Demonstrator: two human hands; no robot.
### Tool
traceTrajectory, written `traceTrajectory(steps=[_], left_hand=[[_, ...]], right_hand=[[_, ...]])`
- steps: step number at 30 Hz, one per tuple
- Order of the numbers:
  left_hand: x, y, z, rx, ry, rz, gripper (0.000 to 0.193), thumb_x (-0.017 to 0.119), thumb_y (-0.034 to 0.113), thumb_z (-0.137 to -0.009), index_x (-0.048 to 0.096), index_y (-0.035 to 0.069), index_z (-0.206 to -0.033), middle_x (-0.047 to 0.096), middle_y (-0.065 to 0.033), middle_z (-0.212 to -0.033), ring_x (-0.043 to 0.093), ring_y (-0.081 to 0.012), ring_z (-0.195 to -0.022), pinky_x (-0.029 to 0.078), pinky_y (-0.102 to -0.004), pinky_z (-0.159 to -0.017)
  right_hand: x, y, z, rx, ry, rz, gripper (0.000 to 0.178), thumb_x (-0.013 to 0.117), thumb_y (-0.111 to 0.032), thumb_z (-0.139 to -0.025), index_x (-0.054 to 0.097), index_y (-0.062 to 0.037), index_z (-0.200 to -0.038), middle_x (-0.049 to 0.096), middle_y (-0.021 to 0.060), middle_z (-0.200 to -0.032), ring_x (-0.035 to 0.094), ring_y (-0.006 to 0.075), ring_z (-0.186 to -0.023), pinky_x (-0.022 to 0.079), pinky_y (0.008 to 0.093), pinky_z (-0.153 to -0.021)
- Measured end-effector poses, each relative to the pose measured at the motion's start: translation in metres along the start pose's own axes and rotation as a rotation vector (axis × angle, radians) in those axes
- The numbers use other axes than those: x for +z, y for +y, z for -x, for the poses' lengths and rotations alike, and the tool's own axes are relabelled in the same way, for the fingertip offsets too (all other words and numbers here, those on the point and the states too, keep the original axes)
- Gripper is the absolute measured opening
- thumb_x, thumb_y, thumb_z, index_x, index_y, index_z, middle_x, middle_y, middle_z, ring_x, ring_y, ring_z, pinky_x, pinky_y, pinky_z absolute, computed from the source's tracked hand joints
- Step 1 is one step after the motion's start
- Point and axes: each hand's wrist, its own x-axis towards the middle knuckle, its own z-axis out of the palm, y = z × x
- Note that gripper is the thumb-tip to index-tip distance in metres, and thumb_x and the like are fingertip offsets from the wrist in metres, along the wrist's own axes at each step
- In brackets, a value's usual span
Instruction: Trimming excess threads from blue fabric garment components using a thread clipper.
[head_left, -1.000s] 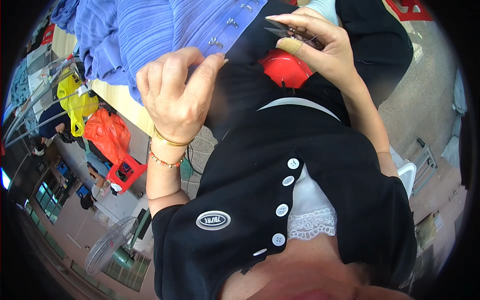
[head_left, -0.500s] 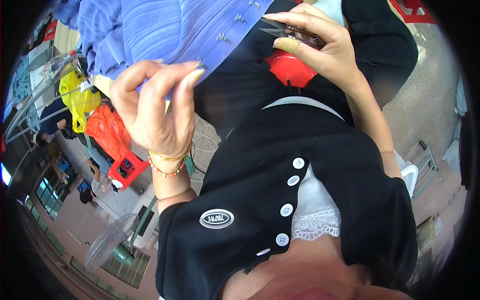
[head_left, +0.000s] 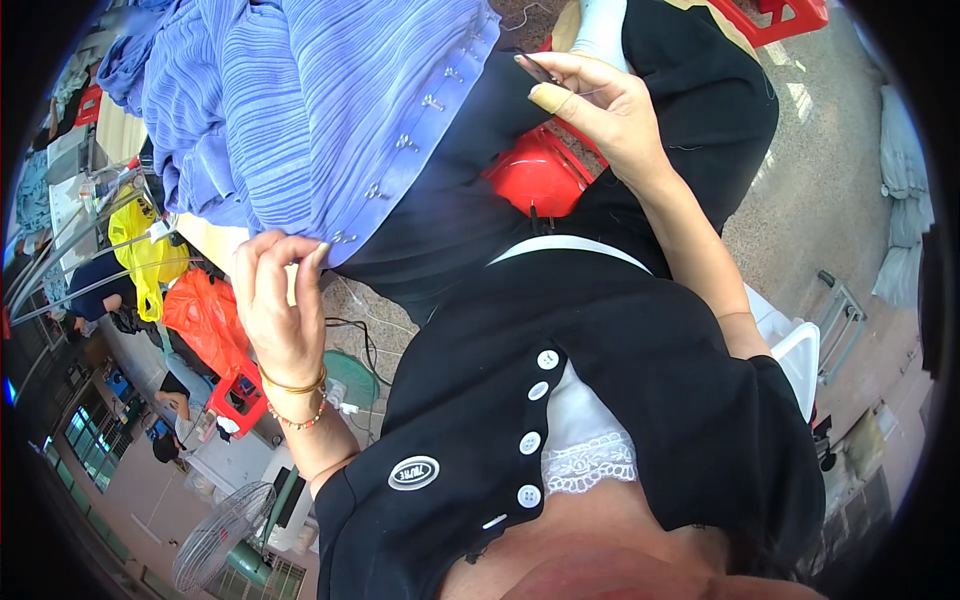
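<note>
A pleated periwinkle-blue garment lies over my lap and the surface at the left. Along its flat edge band runs a row of several small metal hooks. My left hand pinches the band's near corner, with thumb and fingertips beside the last hook. To the right, apart from the cloth, my right hand is closed around thread snips, whose dark blade pokes out past the fingertips. Most of the snips is hidden in the palm. A yellowish tape wraps the right thumb.
A red rounded plastic object sits between my legs. Yellow and orange-red plastic bags hang at the left, above a red stool. A fan stands lower left, with people beyond. Pale sacks line the right.
My left hand has come down toward me with the garment's corner, and more of the hook row shows. The right hand has shifted left and down slightly; the snips' blades look closer together.
</note>
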Motion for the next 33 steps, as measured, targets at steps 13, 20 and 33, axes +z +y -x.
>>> traceTrajectory(steps=[13, 20, 33], left_hand=[[-0.045, -0.050, 0.043, -0.132, 0.075, -0.200, 0.009, 0.063, 0.000, -0.087, 0.057, -0.002, -0.093, 0.057, -0.0152, -0.094, 0.056, -0.0311, -0.094, 0.045, -0.0403, -0.087], [-0.017, -0.106, 0.072, -0.145, 0.040, -0.355, 0.009, 0.065, 0.003, -0.085, 0.059, 0.000, -0.091, 0.061, -0.0150, -0.091, 0.060, -0.0329, -0.087, 0.046, -0.0408, -0.078], [0.015, -0.104, 0.042, -0.288, -0.042, -0.321, 0.011, 0.067, 0.014, -0.086, 0.062, 0.006, -0.091, 0.061, -0.0093, -0.094, 0.060, -0.0287, -0.089, 0.044, -0.0385, -0.081]], right_hand=[[-0.009, 0.023, -0.007, 0.107, 0.131, -0.213, 0.033, 0.064, -0.012, -0.092, 0.064, -0.0001, -0.123, 0.068, 0.0027, -0.110, 0.044, -0.0003, -0.065, 0.034, 0.0144, -0.053], [0.004, 0.015, -0.010, 0.123, 0.055, -0.179, 0.034, 0.062, -0.010, -0.092, 0.062, 0.0019, -0.124, 0.066, 0.0073, -0.120, 0.045, 0.0014, -0.069, 0.037, 0.0146, -0.060], [0.004, 0.010, -0.006, 0.109, 0.027, -0.119, 0.030, 0.068, -0.011, -0.090, 0.067, -0.0014, -0.118, 0.069, 0.0024, -0.104, 0.058, 0.0037, -0.085, 0.045, 0.0175, -0.074]])
